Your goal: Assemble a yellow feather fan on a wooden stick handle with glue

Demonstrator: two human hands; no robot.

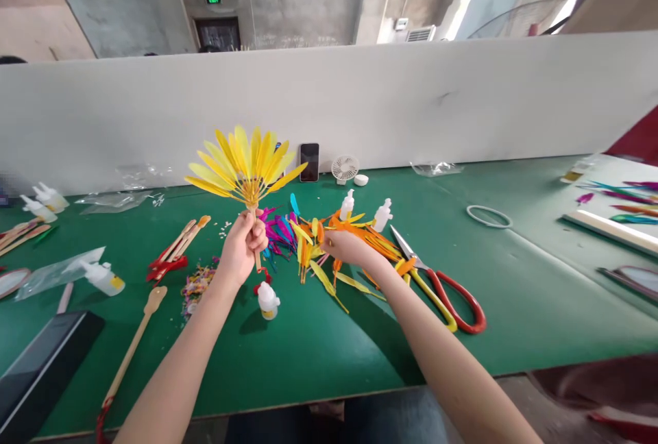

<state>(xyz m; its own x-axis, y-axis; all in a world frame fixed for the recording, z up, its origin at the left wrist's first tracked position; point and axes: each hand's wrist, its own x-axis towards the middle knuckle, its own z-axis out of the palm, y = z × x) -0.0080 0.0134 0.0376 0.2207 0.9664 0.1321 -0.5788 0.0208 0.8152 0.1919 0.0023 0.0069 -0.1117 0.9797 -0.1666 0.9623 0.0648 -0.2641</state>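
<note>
Upright in my left hand (244, 245) is a fan of yellow feathers (249, 163), held by its thin wooden handle (258, 260). A red cord (263, 283) hangs at the handle's lower end. My right hand (347, 245) reaches into a pile of loose yellow and orange feathers (378, 242), its fingers drawn together at the left part of the pile. Whether a feather is between those fingertips is hidden. Purple and blue feathers (280, 233) lie between the hands. A small white glue bottle (268, 301) stands below the fan handle.
Large red-and-yellow-handled scissors (436, 286) lie right of the feathers. Two more glue bottles (381, 214) stand behind the pile. Wooden fan sticks (179, 249), small colourful bits (199, 286) and a dark box (49, 362) are leftward. A phone (309, 162) and small fan (345, 168) stand by the partition (360, 108).
</note>
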